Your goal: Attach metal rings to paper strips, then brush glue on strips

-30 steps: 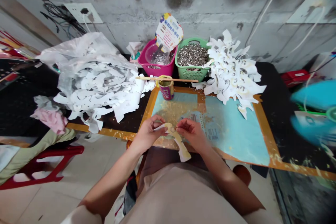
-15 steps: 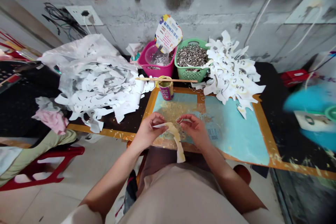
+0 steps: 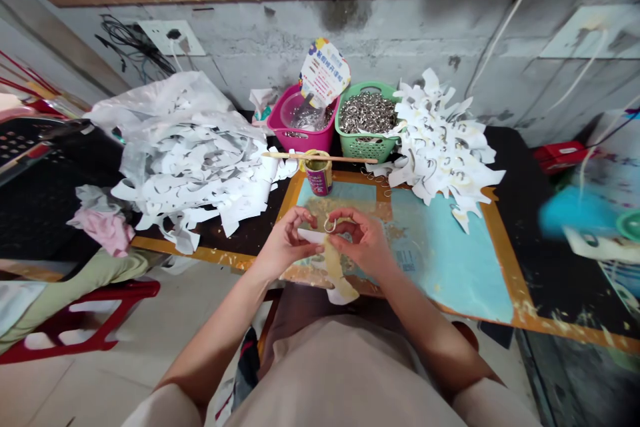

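My left hand [image 3: 287,243] pinches the white end of a cut paper piece [image 3: 336,270], which hangs down yellowed toward my lap. Close beside it, my right hand [image 3: 364,240] pinches a small metal ring [image 3: 329,225] against the top of the same paper piece. Both hands are above the near edge of a blue mat [image 3: 440,247] with an orange border, smeared with yellowish glue. Behind them stands a small glue pot [image 3: 319,172] with a wooden stick [image 3: 320,157] laid across it.
A large heap of white paper cut-outs [image 3: 190,160] lies at left, a smaller heap with rings [image 3: 440,140] at right. A pink basket [image 3: 299,121] and a green basket of metal rings [image 3: 367,117] stand by the wall. A red stool [image 3: 90,320] is at lower left, a blurred blue object [image 3: 575,213] at right.
My right hand has brought the ring back to the top of the paper piece after drawing apart from it. Both hands rose slightly. The paper's tail swung under them.
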